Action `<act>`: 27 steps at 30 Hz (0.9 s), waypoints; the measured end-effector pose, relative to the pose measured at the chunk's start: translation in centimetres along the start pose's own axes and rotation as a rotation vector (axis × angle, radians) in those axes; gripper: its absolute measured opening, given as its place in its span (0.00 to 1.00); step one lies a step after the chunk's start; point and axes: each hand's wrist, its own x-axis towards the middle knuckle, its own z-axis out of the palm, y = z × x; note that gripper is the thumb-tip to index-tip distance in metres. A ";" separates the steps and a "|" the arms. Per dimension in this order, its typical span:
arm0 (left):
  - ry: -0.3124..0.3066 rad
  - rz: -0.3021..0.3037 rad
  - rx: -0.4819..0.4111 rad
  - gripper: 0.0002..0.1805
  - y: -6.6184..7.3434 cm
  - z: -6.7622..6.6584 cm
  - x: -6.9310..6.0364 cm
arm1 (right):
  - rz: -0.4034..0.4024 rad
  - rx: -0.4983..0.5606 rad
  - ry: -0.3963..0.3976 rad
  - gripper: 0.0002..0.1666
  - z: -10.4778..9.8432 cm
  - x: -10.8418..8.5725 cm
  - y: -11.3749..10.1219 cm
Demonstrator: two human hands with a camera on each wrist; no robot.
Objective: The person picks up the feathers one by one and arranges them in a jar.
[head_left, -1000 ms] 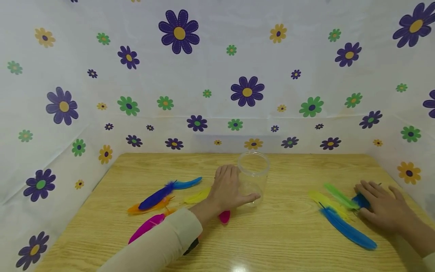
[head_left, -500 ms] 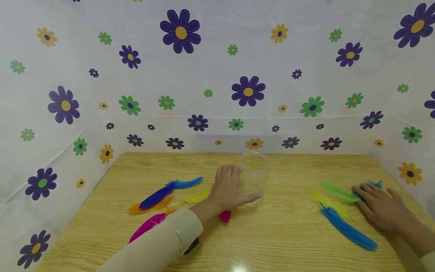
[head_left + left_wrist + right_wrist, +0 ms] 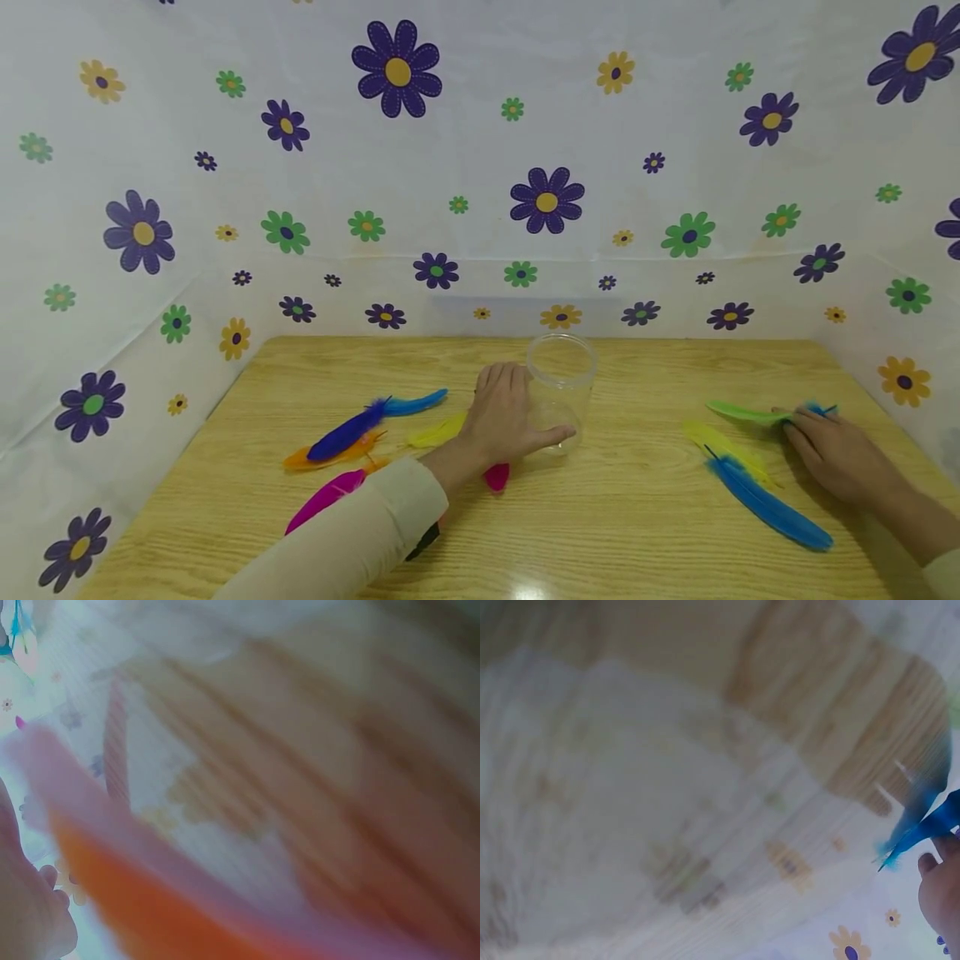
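A clear plastic jar stands upright and open-topped at the middle of the table. My left hand holds its left side, thumb across the front and fingertips out of sight behind the wall. At the right, my right hand pinches a blue feather, mostly covered by the fingers; the right wrist view also shows this blue feather at the fingers. A light green feather runs up to the same fingertips; whether it is held too cannot be told. The left wrist view is largely blurred.
Left of the right hand lie a yellow feather and a long blue feather. Across the left side are purple, orange, magenta and other feathers, some under the left arm. Flowered cloth rises behind the wooden table.
My right hand's fingers have drawn in from lying spread over the blue feather to pinching it. The green feather has swung flatter and slightly away. The left hand and jar stay put.
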 end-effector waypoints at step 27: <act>-0.015 -0.004 0.010 0.45 -0.1 0.1 0.1 | 0.129 0.341 0.264 0.28 -0.8 0.3 -2.3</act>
